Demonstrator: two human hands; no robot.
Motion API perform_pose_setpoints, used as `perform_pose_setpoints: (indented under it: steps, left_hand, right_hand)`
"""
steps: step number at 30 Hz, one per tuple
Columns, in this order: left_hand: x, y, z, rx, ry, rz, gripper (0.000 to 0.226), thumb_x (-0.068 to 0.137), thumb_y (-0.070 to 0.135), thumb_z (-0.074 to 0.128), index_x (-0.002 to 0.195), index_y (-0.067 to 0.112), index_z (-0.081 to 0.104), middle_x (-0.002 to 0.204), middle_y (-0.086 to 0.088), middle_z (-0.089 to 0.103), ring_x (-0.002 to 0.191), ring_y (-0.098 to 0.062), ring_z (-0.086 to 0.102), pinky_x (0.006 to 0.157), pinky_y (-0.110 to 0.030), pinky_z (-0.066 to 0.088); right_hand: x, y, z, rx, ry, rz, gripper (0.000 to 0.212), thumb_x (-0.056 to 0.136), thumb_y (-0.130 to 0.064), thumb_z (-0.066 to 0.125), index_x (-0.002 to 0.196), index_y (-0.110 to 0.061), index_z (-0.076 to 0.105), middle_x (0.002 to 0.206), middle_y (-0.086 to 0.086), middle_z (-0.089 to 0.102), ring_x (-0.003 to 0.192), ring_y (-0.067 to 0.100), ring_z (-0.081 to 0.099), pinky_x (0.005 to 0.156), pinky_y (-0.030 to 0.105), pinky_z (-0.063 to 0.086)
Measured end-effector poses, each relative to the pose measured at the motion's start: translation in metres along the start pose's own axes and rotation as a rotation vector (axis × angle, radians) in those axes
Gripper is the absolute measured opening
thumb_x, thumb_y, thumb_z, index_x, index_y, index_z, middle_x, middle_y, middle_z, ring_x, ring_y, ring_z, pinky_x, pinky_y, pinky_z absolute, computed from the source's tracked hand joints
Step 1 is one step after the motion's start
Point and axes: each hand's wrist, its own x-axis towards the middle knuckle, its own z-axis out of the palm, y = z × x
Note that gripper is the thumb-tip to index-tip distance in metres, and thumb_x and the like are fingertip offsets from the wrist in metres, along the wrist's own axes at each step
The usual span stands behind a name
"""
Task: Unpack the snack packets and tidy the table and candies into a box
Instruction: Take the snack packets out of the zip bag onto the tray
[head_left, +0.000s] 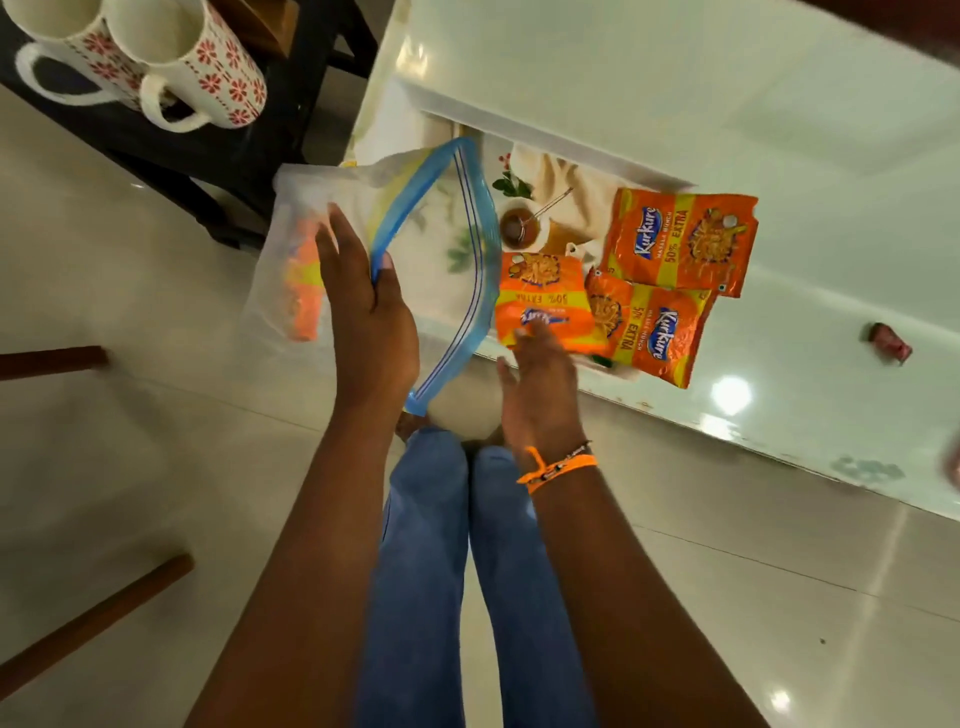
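My left hand (363, 312) grips the blue rim of a clear zip bag (291, 208), holding its mouth wide apart. One orange snack packet (304, 283) shows through the bag's side. Three orange Kurkure packets lie at the table's near edge: a small one (543, 296), a second one (649, 332) and a larger one (680, 239). My right hand (540, 384), with orange wrist bands, has its fingertips on the small packet's near edge, fingers spread. A wrapped red candy (891, 345) lies alone farther right on the table.
The white glossy table (675, 93) has a printed mat (545, 176) under the packets. Two red-flowered mugs (171, 62) stand on a dark stand at upper left. Brown chair legs (93, 618) cross the tiled floor at left. My jeans-clad legs (467, 571) are below.
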Motion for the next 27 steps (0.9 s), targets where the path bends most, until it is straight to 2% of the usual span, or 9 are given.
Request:
perform_pose_setpoints:
  steps: [5,8,10,12,14,16,21,24,27]
  left_hand:
    - [-0.002,-0.001,-0.007,-0.042,-0.029,0.011,0.053,0.099,0.015,0.027,0.146,0.014,0.001,0.159,-0.006,-0.002,0.147,-0.019,-0.001,0.119,-0.030,0.011]
    - [-0.004,-0.001,-0.020,-0.153,-0.026,0.024,0.052,0.099,0.011,0.029,0.146,0.013,0.006,0.158,-0.006,0.005,0.146,-0.017,0.009,0.118,-0.034,0.019]
    - [-0.006,-0.001,-0.031,-0.236,0.003,0.064,0.051,0.098,0.009,0.030,0.145,0.010,0.011,0.157,-0.008,0.012,0.144,-0.016,0.017,0.116,-0.029,0.026]
    - [-0.006,-0.002,-0.041,-0.296,0.032,0.093,0.048,0.098,0.007,0.030,0.144,0.007,0.015,0.156,-0.010,0.018,0.143,-0.018,0.022,0.116,-0.029,0.027]
    - [-0.003,-0.003,-0.050,-0.341,0.077,0.089,0.048,0.098,0.006,0.030,0.144,0.008,0.017,0.155,-0.010,0.022,0.142,-0.019,0.025,0.116,-0.038,0.026]
    - [-0.001,-0.003,-0.057,-0.358,0.122,0.095,0.047,0.098,0.007,0.030,0.144,0.009,0.019,0.154,-0.008,0.024,0.140,-0.015,0.028,0.116,-0.037,0.028]
    - [0.005,-0.004,-0.062,-0.331,0.190,0.076,0.045,0.099,0.016,0.032,0.143,0.017,0.025,0.145,0.011,0.032,0.118,0.021,0.037,0.099,-0.004,0.033]
    - [0.004,-0.004,-0.063,-0.367,0.186,0.042,0.045,0.098,0.017,0.033,0.143,0.021,0.026,0.152,0.001,0.032,0.135,-0.003,0.033,0.112,-0.024,0.031]
    - [0.004,-0.002,-0.063,-0.387,0.163,0.023,0.046,0.098,0.013,0.032,0.144,0.016,0.025,0.152,-0.007,0.031,0.139,-0.016,0.032,0.115,-0.038,0.029]
  right_hand:
    - [-0.003,0.029,-0.009,-0.339,-0.085,0.192,0.037,0.099,-0.016,0.037,0.135,-0.021,0.042,0.128,0.007,0.053,0.126,0.021,0.047,0.097,0.033,0.032]
    - [-0.008,0.010,-0.010,-0.590,-0.183,0.333,0.039,0.097,-0.011,0.039,0.136,-0.013,0.041,0.123,0.011,0.051,0.112,0.027,0.053,0.086,0.022,0.045]
    - [-0.013,-0.010,-0.004,-0.843,-0.169,0.221,0.031,0.093,-0.008,0.044,0.121,0.000,0.055,0.105,0.012,0.055,0.094,0.023,0.052,0.068,0.020,0.045]
    - [-0.021,-0.027,0.007,-0.991,-0.099,-0.086,0.021,0.089,-0.010,0.050,0.098,-0.001,0.066,0.092,0.012,0.061,0.084,0.020,0.051,0.070,0.028,0.041]
    - [-0.031,-0.039,0.029,-0.885,-0.139,-0.303,0.020,0.088,-0.009,0.049,0.079,-0.011,0.067,0.076,0.003,0.062,0.070,0.010,0.055,0.067,0.026,0.044]
    - [-0.038,-0.039,0.059,-0.754,-0.331,-0.294,0.026,0.088,-0.008,0.048,0.073,-0.017,0.067,0.072,-0.001,0.062,0.064,0.003,0.058,0.064,0.017,0.049]
    - [0.000,0.018,0.131,-1.001,-0.573,-0.107,0.030,0.088,-0.006,0.048,0.115,-0.010,0.062,0.104,0.004,0.058,0.089,0.013,0.055,0.079,0.021,0.045]
    - [0.033,0.051,0.158,-1.251,-0.652,-0.098,0.042,0.090,-0.009,0.044,0.132,-0.013,0.048,0.140,0.012,0.047,0.129,0.027,0.042,0.108,0.037,0.036]
    - [0.046,0.059,0.166,-1.348,-0.642,-0.052,0.038,0.096,-0.011,0.037,0.133,-0.004,0.044,0.139,0.015,0.046,0.121,0.025,0.045,0.107,0.037,0.037]
